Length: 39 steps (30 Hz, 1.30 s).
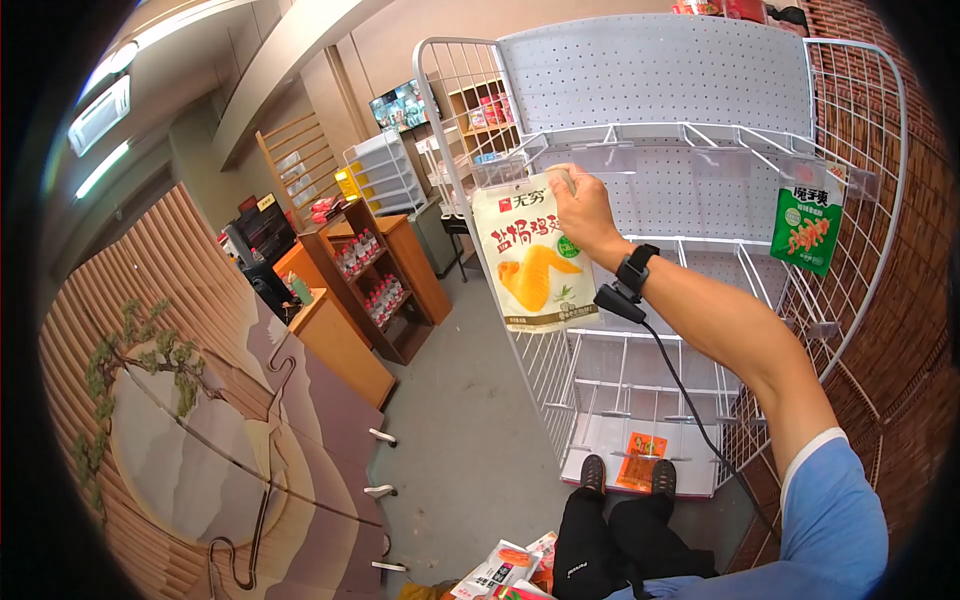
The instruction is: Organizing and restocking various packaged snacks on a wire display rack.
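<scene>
My right hand (pixel 581 202) grips the top right corner of a cream snack pouch (pixel 536 262) with a chicken wing pictured on it. The pouch hangs upright in front of the upper left hooks of a white wire display rack (pixel 656 82). Whether a hook passes through its top edge I cannot tell. A green snack pouch (pixel 806 229) hangs from a hook at the rack's right side. On my right wrist is a black strap (pixel 637 268) with a cable running down from it. My left hand is out of view.
An orange packet (pixel 642 459) lies on the rack's base by my shoes. Several snack packets (pixel 502 566) are piled at the bottom edge. A folding screen (pixel 315 480) stands on the left, and a wooden shelf (pixel 375 277) with bottles is behind. Wire side panels (pixel 862 150) flank the rack.
</scene>
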### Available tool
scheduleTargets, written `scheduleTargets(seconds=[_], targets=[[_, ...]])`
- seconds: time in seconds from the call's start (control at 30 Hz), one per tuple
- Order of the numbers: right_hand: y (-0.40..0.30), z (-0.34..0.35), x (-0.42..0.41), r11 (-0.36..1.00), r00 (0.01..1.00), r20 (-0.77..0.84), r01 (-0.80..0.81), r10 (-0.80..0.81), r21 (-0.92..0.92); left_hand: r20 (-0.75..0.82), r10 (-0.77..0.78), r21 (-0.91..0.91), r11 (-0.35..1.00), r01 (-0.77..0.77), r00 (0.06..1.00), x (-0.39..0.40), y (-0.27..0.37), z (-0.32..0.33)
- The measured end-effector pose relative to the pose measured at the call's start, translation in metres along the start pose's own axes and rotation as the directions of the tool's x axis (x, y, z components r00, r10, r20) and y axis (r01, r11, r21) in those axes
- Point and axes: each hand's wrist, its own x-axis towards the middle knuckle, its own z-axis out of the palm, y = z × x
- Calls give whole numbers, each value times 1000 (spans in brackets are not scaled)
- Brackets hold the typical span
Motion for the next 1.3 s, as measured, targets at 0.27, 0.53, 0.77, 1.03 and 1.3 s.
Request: scheduleTargets(seconds=[0.27, 0.53, 0.77, 1.03, 1.3], targets=[[11, 8, 4, 998, 999, -43, 30, -32, -55, -18, 107, 84, 991, -105, 994, -3, -9, 0], [5, 14, 5, 994, 990, -94, 107, -106, 15, 58, 157, 213, 963, -166, 986, 7, -40, 6], [-3, 11, 8, 997, 996, -56, 73, -74, -12, 70, 167, 180, 968, -177, 983, 7, -45, 7], [-5, 8, 24, 970, 982, 15, 190, -190, -150, 236, 6, 109, 993, -33, 972, 7, 8, -14], [-9, 8, 21, 968, 982, 40, 189, -185, -163, 60, 122, 264, 955, -133, 991, 3, -28, 6]])
